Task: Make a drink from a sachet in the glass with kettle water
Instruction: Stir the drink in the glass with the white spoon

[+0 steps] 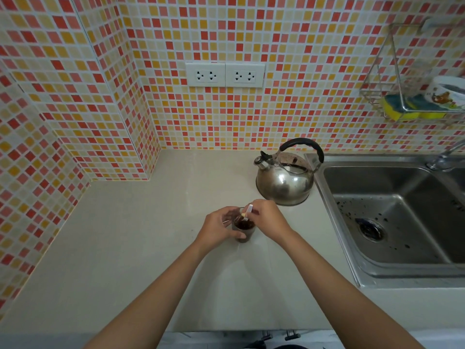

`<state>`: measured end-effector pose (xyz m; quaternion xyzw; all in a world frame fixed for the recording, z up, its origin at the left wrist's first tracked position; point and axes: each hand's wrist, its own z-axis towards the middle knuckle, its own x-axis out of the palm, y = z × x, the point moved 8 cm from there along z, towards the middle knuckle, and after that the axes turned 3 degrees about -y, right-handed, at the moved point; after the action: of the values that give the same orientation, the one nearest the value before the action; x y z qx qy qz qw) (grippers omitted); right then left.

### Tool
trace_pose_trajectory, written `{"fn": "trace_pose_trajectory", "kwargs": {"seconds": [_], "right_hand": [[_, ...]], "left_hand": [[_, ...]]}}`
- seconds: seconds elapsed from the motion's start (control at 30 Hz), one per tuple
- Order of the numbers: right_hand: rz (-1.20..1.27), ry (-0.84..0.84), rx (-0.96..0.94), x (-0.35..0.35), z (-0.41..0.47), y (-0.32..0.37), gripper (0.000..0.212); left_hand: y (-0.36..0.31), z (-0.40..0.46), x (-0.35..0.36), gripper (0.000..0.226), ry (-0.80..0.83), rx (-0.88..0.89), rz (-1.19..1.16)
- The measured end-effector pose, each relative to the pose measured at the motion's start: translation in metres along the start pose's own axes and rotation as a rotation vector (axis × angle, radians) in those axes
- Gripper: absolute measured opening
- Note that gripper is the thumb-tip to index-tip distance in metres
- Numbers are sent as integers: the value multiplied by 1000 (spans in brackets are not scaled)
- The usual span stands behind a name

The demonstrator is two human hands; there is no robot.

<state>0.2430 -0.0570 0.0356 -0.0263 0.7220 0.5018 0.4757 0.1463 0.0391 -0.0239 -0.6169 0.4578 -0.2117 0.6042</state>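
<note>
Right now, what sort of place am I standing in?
Most likely a home kitchen: a steel sink set in the counter, a metal kettle beside it, and a mosaic-tiled wall with sockets.

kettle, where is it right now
In the head view the kettle stands on the counter right of centre, beside the sink and just behind the glass that both hands are at.

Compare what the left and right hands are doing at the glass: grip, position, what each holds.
The left hand wraps the side of the glass, steadying it on the counter; the right hand is above the rim. The left holds only the glass, while the right pinches a small white sachet, tilted down toward the dark contents. The left sits lower; the right is nearer the kettle. Both are bare and meet at the glass.
</note>
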Motion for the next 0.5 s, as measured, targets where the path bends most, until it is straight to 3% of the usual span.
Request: {"fn": "trace_pose_trajectory", "kwargs": {"seconds": [0.17,0.5], "right_hand": [[34,-14,76,-1,-2,-10,14],[9,-19,42,-1,1,-8,18]], "left_hand": [[0,0,-1,79,-13,-10,-9],[-1,1,0,80,-9,-5,3]]}}
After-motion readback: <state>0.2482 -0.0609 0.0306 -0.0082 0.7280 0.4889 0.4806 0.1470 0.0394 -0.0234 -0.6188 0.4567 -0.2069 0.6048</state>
